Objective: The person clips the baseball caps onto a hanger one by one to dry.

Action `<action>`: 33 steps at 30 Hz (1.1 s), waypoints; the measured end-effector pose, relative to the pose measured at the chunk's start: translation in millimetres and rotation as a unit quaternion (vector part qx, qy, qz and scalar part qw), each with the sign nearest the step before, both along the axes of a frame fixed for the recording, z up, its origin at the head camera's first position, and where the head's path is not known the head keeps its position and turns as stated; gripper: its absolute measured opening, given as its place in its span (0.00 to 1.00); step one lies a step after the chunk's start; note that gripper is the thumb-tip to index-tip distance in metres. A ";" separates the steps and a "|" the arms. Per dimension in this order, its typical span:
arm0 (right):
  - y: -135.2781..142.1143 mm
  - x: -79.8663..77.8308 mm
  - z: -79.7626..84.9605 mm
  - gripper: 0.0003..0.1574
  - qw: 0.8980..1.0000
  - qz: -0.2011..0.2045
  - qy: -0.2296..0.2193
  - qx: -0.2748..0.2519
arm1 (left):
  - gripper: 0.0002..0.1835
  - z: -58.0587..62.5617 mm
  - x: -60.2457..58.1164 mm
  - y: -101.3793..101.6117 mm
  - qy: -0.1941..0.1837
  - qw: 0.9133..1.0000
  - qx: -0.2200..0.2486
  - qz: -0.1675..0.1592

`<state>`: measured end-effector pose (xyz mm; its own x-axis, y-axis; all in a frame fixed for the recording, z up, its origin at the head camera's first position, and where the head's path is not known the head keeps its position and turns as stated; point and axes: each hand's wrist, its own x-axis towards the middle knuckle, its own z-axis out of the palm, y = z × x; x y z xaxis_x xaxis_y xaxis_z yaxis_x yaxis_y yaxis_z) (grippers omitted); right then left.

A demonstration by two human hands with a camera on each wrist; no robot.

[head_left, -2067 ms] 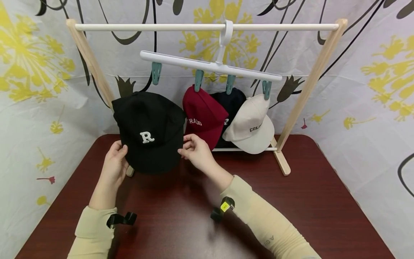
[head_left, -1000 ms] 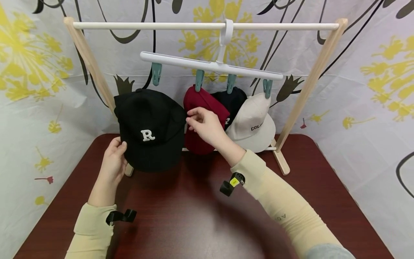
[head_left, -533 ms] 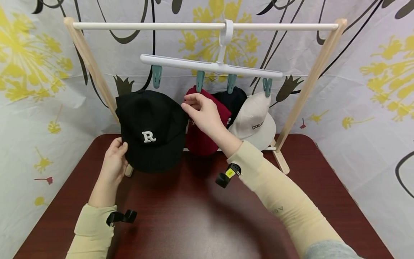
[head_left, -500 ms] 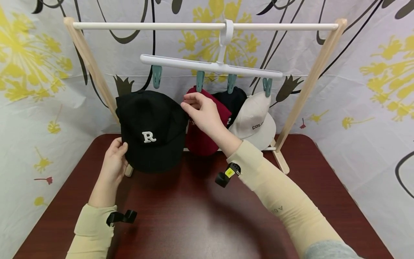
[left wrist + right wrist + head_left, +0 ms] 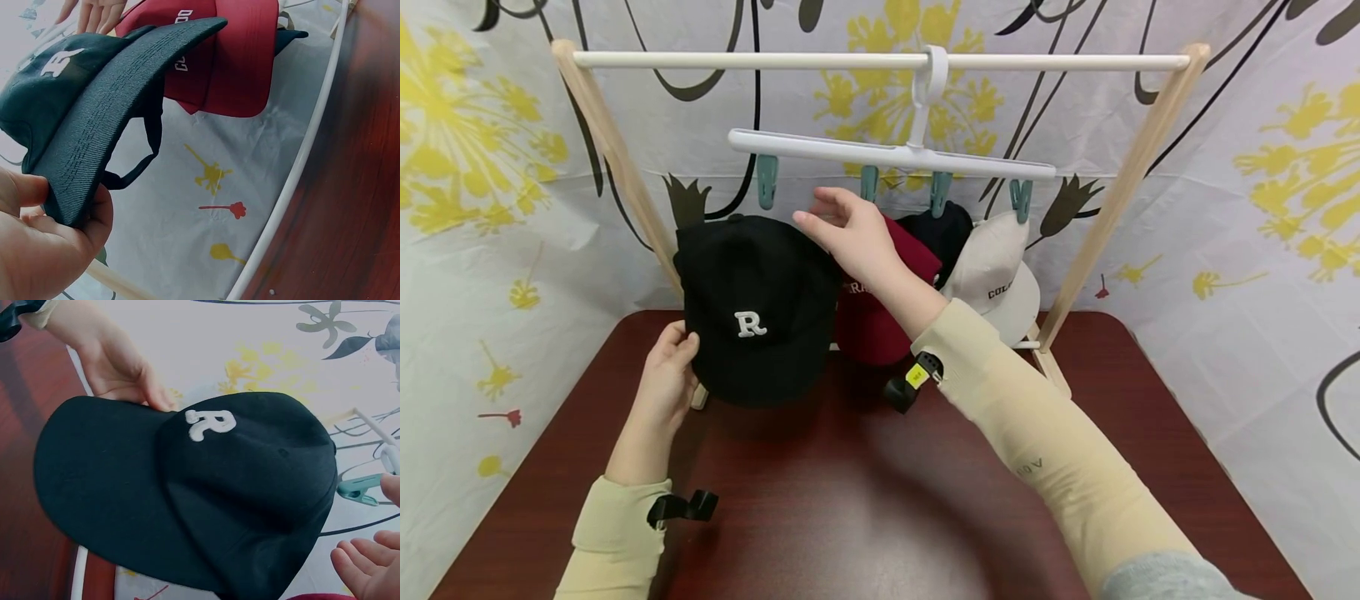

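A black baseball cap [image 5: 767, 283] with a white R hangs in the air, tilted, in front of the rack. My left hand [image 5: 666, 375] pinches its brim at the left, thumb on top and fingers beneath, as the left wrist view confirms. My right hand [image 5: 857, 233] holds nothing; its fingers are spread beside the cap's upper right edge, in front of a red cap [image 5: 880, 321]. To its left, a green clip [image 5: 767, 182] dangles with nothing in it from the white hanger [image 5: 835, 148].
A navy cap [image 5: 953, 229] and a beige cap [image 5: 988, 271] hang from other clips at the right. The hanger hooks over the white rod [image 5: 737, 60] of a wooden rack. Below lies a dark red table [image 5: 820, 517], with a patterned cloth [image 5: 1262, 275] behind.
My right hand has let go of the brim's right side, then risen and shifted left towards the clips. The black cap has moved slightly right and down, still in my left hand.
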<state>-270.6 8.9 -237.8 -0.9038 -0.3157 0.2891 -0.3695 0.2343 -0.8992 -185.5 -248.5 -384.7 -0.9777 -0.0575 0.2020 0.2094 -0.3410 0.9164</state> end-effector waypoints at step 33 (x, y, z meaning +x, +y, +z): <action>-39.3 -14.0 27.3 0.32 0.994 0.015 -0.087 -0.058 | 0.05 -1.4 0.7 -2.7 0.011 1.000 -0.023 -0.003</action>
<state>-284.6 -30.4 -210.6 -0.9340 -0.3165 0.1658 -0.2117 0.1165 -0.9704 -184.7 -251.2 -386.1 -0.9733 -0.0414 0.2258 0.2277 -0.2994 0.9265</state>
